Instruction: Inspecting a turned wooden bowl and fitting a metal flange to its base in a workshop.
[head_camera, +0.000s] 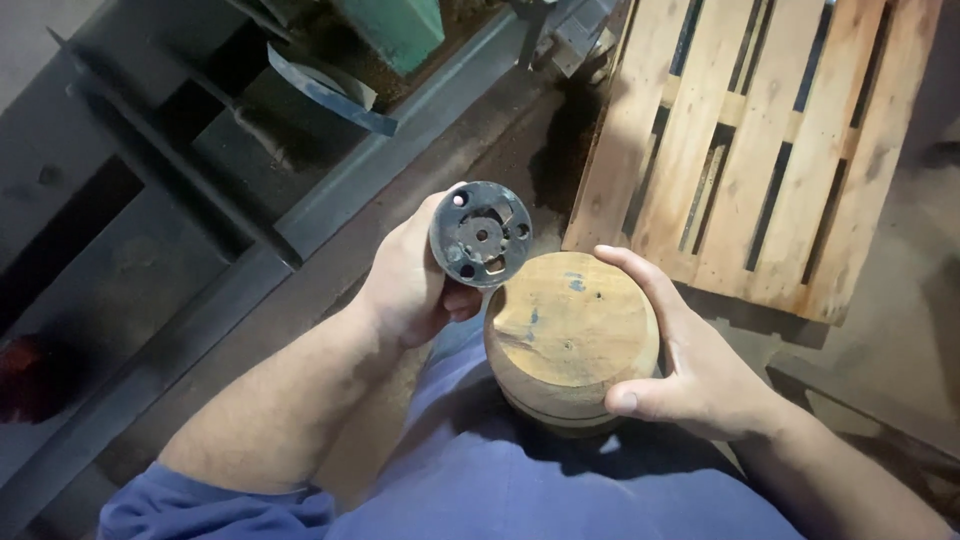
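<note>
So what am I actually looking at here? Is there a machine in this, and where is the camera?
No machine: these are a person's two bare hands, seen from a camera worn on the head and looking down. The left hand holds up a round dark metal disc with several holes in its face. The right hand grips the side of a round wooden block that seems to rest on the person's lap, over blue clothing. Beyond the hands lies a wooden pallet on the floor, and to the left run dark metal beams of some frame.
</note>
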